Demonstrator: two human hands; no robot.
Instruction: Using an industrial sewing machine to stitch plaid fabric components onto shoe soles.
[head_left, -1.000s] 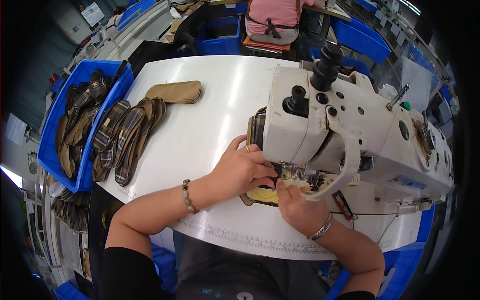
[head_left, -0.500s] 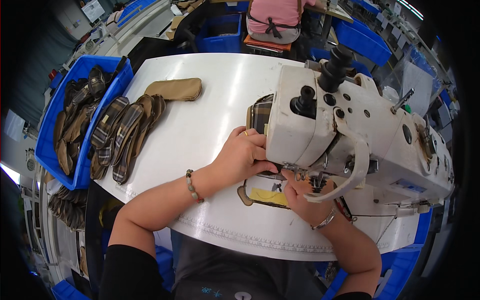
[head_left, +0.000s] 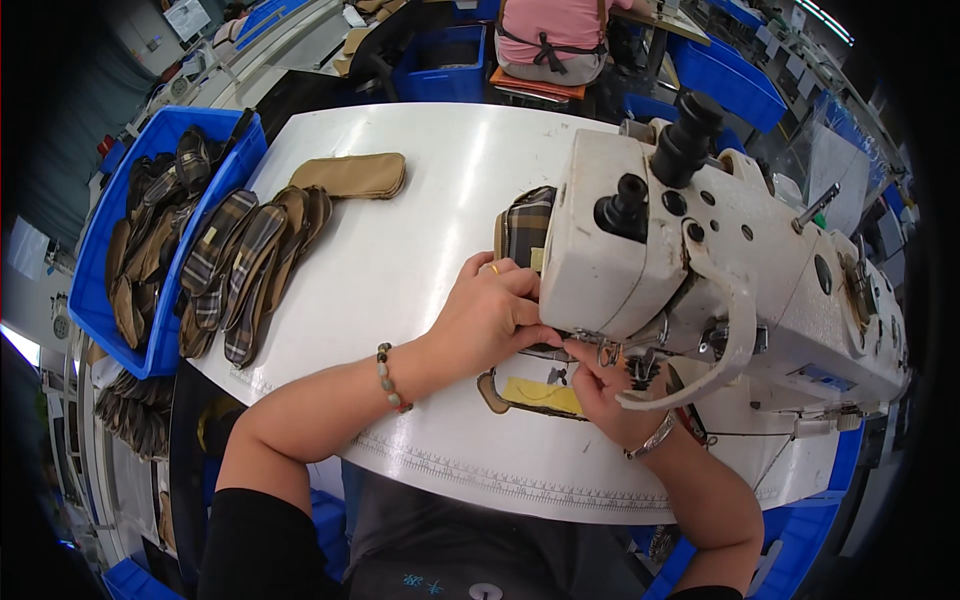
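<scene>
A plaid fabric piece with tan edging (head_left: 522, 222) lies partly hidden behind the head of the white sewing machine (head_left: 620, 250). My left hand (head_left: 494, 312) grips it, fingers bent and thumb pressed toward the needle area. My right hand (head_left: 607, 398) is closed at the same spot, index finger reaching to my left thumb under the presser parts; its fingertips are partly hidden. Nearer me, between my hands, a tan-edged piece with a yellow strip (head_left: 540, 396) lies under the needle area. A red-handled tool (head_left: 688, 418) lies right of my right hand.
A blue bin of fabric pieces (head_left: 96, 290) stands at the table's left, beside plaid and tan pieces (head_left: 248, 280). A tan piece (head_left: 350, 174) lies on the white table (head_left: 400, 250). More blue bins (head_left: 439, 62) and a co-worker in pink (head_left: 551, 36) are behind.
The plaid piece and my left hand have moved away from me, toward the table's back. The yellow strip shows more between my hands. My right index finger now reaches up to my left thumb.
</scene>
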